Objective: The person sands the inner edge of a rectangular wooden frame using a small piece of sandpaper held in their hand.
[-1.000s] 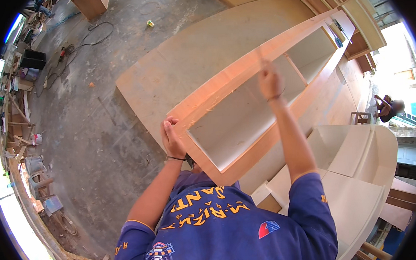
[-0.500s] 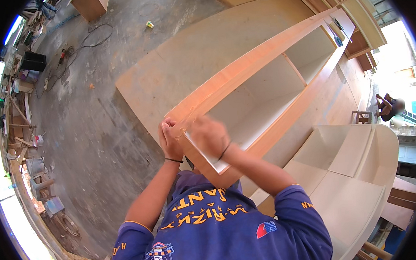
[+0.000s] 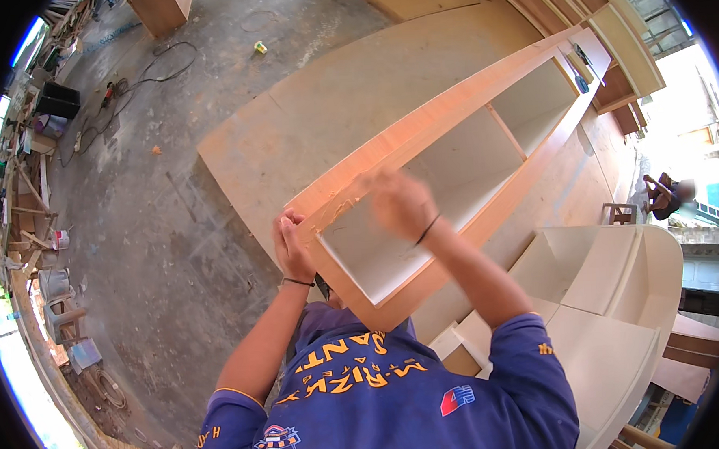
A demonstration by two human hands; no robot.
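Observation:
A long cabinet carcass (image 3: 444,131) with orange-brown wood-grain edges and a pale interior stands in front of me, running away to the far right. An upright divider (image 3: 507,131) splits its opening. My left hand (image 3: 294,248) grips the near left corner, fingers bent around the edge. Over the left rim, my right hand (image 3: 405,206) looks closed and is smeared by motion; whatever it holds is hidden. Thin curled shavings (image 3: 338,212) lie on the rim between my hands. A blue-handled tool (image 3: 582,84) rests at the cabinet's far end.
A large brown board (image 3: 289,118) lies on the floor beneath the cabinet. To the right is a white cabinet (image 3: 596,318) with a rounded corner. A cable (image 3: 137,86) trails across the floor at left. Another person (image 3: 669,196) sits at far right.
My right hand has moved forward and right along the rim, away from the left hand. The shavings on the rim now show more plainly. My left hand stays at the corner.

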